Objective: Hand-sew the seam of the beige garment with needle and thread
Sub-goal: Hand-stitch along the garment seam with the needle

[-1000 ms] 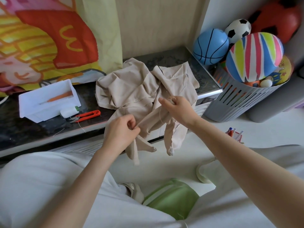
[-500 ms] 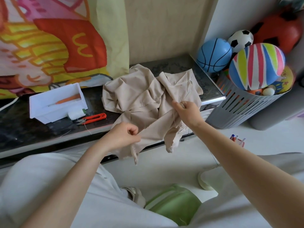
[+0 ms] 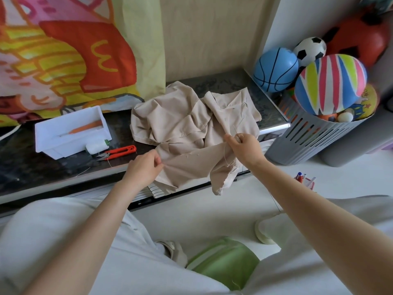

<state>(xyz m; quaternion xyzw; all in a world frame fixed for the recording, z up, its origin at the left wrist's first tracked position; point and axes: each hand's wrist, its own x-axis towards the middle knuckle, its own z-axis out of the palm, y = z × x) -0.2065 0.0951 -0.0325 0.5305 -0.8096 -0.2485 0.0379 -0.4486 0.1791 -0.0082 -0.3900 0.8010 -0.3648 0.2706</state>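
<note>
Head view, seated person at a low tabletop. A large patterned cloth in yellow, red and pink hangs behind the dark tabletop at upper left. The beige garment lies crumpled on the right half of the tabletop, and its near part spills over the front edge, where both hands hold it up.

To the right, on the floor, a grey slotted basket holds balls, among them a striped ball and a blue ball. A white tray stands on the tabletop left of the garment and contains an orange tool.

The left hand pinches the near-left edge of the garment, its fingers closed tightly on the fabric. The right hand grips the garment further right, its fingers curled around the cloth, and a flap stretches taut between the two hands. Below the right hand a ragged end of fabric hangs free.

Red thread snips lie on the tabletop between the tray and the garment, beside a white thread spool that touches the tray's front wall. A needle projects upward from the right hand's fingers, away from the person. A fine thread hangs over the fabric just beneath that hand.
</note>
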